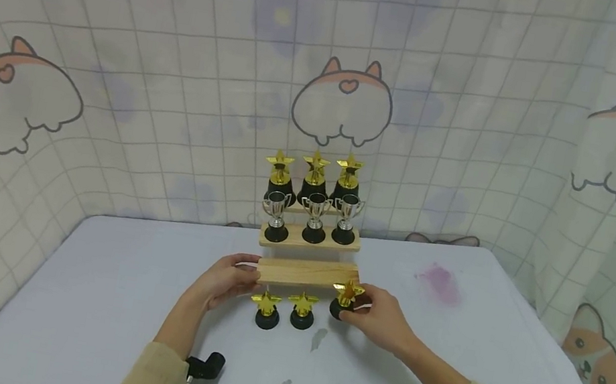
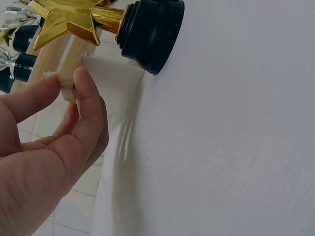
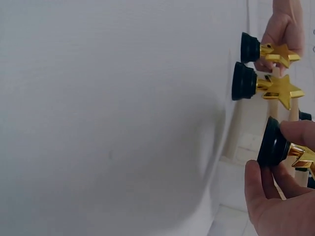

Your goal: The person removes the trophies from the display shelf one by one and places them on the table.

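My left hand (image 1: pixel 226 280) pinches the left end of the lowest wooden board (image 1: pixel 306 273) of a tiered display stand. In the left wrist view, thumb and fingers grip the tip of that board (image 2: pixel 67 83). My right hand (image 1: pixel 381 318) holds a gold star trophy (image 1: pixel 343 305) by its black base, near the board's right end. The right wrist view shows thumb and fingers around the black base (image 3: pixel 273 141), apart from the white tabletop. Two more star trophies (image 1: pixel 266 313) (image 1: pixel 302 313) stand upright on the table in front of the board.
On the stand's middle board (image 1: pixel 300 239) stand three silver cup trophies (image 1: pixel 315 217). Behind and above them are three star trophies (image 1: pixel 314 179) on the top tier. The white table (image 1: pixel 113 295) meets a grid-patterned curtain (image 1: pixel 177 95) at the back. Each wrist wears a black camera.
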The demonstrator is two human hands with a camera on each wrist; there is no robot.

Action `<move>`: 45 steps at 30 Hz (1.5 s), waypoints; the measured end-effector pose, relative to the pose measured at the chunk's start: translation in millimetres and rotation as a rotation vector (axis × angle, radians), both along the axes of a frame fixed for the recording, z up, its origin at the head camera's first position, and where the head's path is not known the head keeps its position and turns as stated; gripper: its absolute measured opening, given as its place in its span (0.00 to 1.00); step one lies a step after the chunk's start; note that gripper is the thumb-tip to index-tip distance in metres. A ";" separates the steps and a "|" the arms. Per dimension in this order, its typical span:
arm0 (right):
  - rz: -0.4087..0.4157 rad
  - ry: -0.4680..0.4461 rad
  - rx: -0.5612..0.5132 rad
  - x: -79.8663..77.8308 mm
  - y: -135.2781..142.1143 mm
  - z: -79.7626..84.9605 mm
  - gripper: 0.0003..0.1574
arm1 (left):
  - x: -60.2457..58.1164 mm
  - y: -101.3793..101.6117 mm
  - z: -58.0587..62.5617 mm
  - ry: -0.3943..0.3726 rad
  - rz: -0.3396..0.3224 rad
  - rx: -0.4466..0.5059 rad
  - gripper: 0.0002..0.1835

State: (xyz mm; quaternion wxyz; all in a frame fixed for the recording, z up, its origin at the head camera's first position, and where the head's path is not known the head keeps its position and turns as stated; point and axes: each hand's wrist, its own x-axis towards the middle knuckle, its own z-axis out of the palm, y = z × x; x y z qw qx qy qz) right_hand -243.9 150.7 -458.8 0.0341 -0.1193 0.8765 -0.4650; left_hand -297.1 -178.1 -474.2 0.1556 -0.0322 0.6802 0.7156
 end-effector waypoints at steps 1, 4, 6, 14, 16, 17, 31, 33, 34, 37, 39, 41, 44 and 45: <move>0.001 0.003 0.005 -0.5 0.3 -2.5 0.27 | -0.3 0.3 -0.3 -0.003 0.001 0.003 0.29; -0.001 0.003 0.023 -1.1 0.7 -8.5 0.25 | -0.2 1.1 -0.4 -0.004 0.004 0.004 0.29; 0.001 0.000 0.031 -1.4 0.4 -11.3 0.25 | 0.0 1.4 -0.6 -0.006 0.006 0.002 0.29; -0.003 -0.010 0.082 -6.3 -3.8 -23.4 0.26 | 0.1 1.0 -2.3 -0.002 0.011 -0.001 0.29; -0.004 -0.013 0.105 -7.7 -5.4 -26.4 0.27 | 0.2 1.1 -2.8 0.000 0.012 0.000 0.29; -0.005 -0.014 0.112 -8.0 -6.1 -27.0 0.27 | 0.3 1.2 -2.8 -0.003 0.015 0.001 0.29; -0.001 0.018 0.134 -9.0 -10.1 -26.5 0.28 | 0.8 1.1 -2.9 0.002 0.015 0.011 0.29; 0.002 0.022 0.140 -8.3 -8.8 -25.1 0.29 | 1.5 0.8 -2.3 -0.001 0.011 0.012 0.29; 0.002 0.024 0.142 -8.3 -7.8 -24.5 0.29 | 1.7 0.7 -2.1 -0.003 0.009 0.012 0.29; 0.000 0.029 0.131 -8.8 -2.7 -24.4 0.28 | 1.8 0.4 -2.1 -0.006 0.004 0.013 0.30; -0.006 0.027 0.101 -9.7 2.0 -23.8 0.25 | 1.3 0.6 -1.7 -0.013 0.010 0.016 0.30; -0.011 0.023 0.070 -11.1 7.4 -22.7 0.21 | 0.9 1.1 -1.6 -0.008 0.013 0.018 0.29; -0.024 0.018 0.035 -13.0 14.9 -19.0 0.17 | 0.4 1.7 -1.7 -0.010 0.019 0.018 0.29; -0.029 0.015 0.030 -13.8 17.4 -17.5 0.15 | 0.3 1.8 -1.9 -0.009 0.019 0.018 0.29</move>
